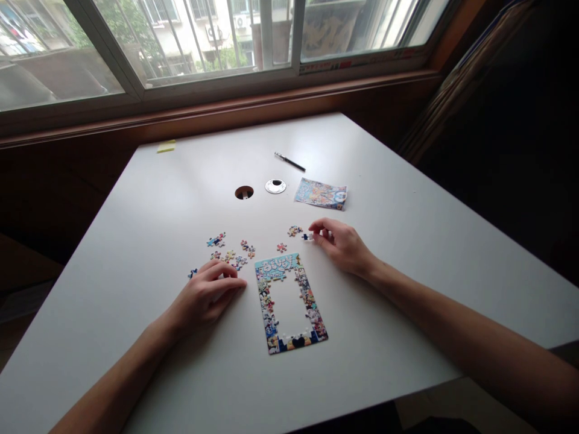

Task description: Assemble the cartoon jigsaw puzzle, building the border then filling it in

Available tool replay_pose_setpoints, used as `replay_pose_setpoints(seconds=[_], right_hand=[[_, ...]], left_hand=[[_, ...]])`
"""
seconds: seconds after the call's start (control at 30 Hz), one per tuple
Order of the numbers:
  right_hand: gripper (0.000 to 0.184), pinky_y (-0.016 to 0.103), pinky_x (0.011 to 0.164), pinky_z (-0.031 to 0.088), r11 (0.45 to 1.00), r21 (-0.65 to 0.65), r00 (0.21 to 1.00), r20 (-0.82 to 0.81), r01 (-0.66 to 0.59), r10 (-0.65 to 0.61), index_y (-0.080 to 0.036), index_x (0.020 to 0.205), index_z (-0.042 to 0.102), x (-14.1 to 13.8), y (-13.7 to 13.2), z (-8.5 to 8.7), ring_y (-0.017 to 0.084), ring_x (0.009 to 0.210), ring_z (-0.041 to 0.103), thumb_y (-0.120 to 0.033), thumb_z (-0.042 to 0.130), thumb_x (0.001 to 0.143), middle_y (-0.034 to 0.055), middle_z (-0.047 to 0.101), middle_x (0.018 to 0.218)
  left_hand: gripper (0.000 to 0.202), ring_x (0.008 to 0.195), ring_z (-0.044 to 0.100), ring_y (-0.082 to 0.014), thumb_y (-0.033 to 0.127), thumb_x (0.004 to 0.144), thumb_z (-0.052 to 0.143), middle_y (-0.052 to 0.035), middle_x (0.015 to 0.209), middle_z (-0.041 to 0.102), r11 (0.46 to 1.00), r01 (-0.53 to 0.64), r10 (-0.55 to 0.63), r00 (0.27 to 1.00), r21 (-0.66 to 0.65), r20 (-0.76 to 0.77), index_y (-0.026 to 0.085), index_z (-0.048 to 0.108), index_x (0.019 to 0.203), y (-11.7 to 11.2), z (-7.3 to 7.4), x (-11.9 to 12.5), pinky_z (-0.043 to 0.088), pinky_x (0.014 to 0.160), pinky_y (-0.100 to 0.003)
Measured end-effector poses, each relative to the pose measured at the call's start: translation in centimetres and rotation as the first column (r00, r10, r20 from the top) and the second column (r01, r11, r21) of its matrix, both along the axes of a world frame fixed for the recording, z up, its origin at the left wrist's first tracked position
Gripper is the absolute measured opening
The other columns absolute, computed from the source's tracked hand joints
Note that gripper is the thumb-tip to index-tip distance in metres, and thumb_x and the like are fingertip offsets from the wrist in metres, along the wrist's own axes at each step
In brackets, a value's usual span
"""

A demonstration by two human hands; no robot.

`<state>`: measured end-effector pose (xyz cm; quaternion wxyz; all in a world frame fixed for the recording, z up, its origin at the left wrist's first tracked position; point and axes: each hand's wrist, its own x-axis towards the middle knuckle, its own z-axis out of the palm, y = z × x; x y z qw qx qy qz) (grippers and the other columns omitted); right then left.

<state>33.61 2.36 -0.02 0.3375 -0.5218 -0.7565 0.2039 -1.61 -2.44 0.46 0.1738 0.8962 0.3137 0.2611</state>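
A small jigsaw puzzle [289, 304] lies on the white table [384, 337], its coloured border joined and its middle bare. Several loose pieces [230, 250] are scattered just beyond it. My right hand [341, 244] rests to the upper right of the puzzle and pinches one small puzzle piece [307, 237] between thumb and fingertips. My left hand [208, 295] lies on the table left of the puzzle, fingers curled loosely and pressed down, close to the loose pieces; I cannot see anything in it.
A printed reference picture [321, 194] lies behind the pieces. A black pen [289, 161], a round cable hole [244, 192] with its silver cap [275, 186] beside it, and a yellow sticky note [166, 146] sit farther back. A window runs behind the table.
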Motion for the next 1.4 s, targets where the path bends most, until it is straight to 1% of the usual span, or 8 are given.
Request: replay_pose_setpoints(seconds=[0.4, 0.73, 0.87, 1.0, 1.27, 1.4], right_hand=[[0.014, 0.032, 0.068, 0.047, 1.000, -0.008, 1.000, -0.003, -0.001, 0.001, -0.019, 0.100, 0.067, 0.05, 0.00, -0.03, 0.017, 0.071, 0.059, -0.024, 0.057, 0.092, 0.0055, 0.069, 0.087], [0.014, 0.031, 0.070, 0.047, 1.000, -0.011, 1.000, -0.019, -0.006, 0.005, -0.020, 0.099, 0.067, 0.15, 0.11, -0.30, 0.017, 0.072, 0.059, -0.018, 0.057, 0.090, 0.0041, 0.070, 0.086], [0.013, 0.031, 0.069, 0.047, 1.000, -0.007, 1.000, -0.020, -0.004, 0.004, -0.019, 0.098, 0.068, 0.12, 0.12, -0.26, 0.016, 0.070, 0.059, -0.020, 0.058, 0.090, 0.0040, 0.069, 0.084], [0.014, 0.031, 0.070, 0.048, 1.000, -0.005, 1.000, -0.022, -0.012, 0.012, -0.018, 0.096, 0.071, 0.15, 0.16, -0.24, 0.017, 0.073, 0.060, -0.022, 0.059, 0.090, 0.0053, 0.071, 0.087], [0.017, 0.030, 0.067, 0.049, 0.997, -0.071, 0.998, -0.054, 0.036, -0.040, -0.018, 0.097, 0.076, 0.02, 0.01, -0.16, 0.016, 0.069, 0.061, -0.025, 0.063, 0.088, 0.0055, 0.074, 0.087], [0.022, 0.029, 0.064, 0.048, 0.994, -0.097, 0.994, -0.086, 0.059, -0.068, -0.018, 0.102, 0.076, 0.02, 0.05, -0.13, 0.015, 0.066, 0.060, -0.029, 0.065, 0.087, 0.0050, 0.074, 0.085]], left_hand=[[0.032, 0.099, 0.058, -0.0207, 0.007, 0.091, 0.058, -0.0084, 0.101, 0.063, 1.000, 0.014, -0.014, 1.000, -0.015, 0.002, 0.024, 0.071, 0.114, 0.00, -0.09, -0.08, 0.050, 0.083, -0.035], [0.032, 0.099, 0.057, -0.0202, 0.006, 0.091, 0.057, -0.0084, 0.101, 0.063, 1.000, 0.019, -0.019, 1.000, -0.014, 0.005, 0.023, 0.071, 0.114, 0.09, -0.13, -0.06, 0.050, 0.083, -0.035], [0.030, 0.098, 0.057, -0.0199, 0.007, 0.091, 0.058, -0.0081, 0.100, 0.063, 1.000, 0.018, -0.018, 1.000, -0.007, 0.005, 0.023, 0.071, 0.113, 0.01, -0.04, -0.02, 0.050, 0.083, -0.034], [0.031, 0.098, 0.058, -0.0200, 0.007, 0.091, 0.058, -0.0079, 0.100, 0.063, 1.000, 0.017, -0.017, 1.000, -0.005, 0.010, 0.023, 0.071, 0.113, 0.02, -0.08, -0.01, 0.050, 0.083, -0.034], [0.033, 0.099, 0.057, -0.0204, 0.006, 0.090, 0.058, -0.0081, 0.100, 0.063, 1.000, 0.019, -0.019, 1.000, -0.006, 0.009, 0.024, 0.071, 0.114, 0.08, -0.06, -0.02, 0.050, 0.083, -0.034], [0.033, 0.099, 0.057, -0.0203, 0.005, 0.090, 0.058, -0.0081, 0.100, 0.063, 1.000, 0.022, -0.022, 1.000, -0.010, 0.011, 0.024, 0.071, 0.114, 0.10, -0.13, -0.03, 0.050, 0.084, -0.034]])
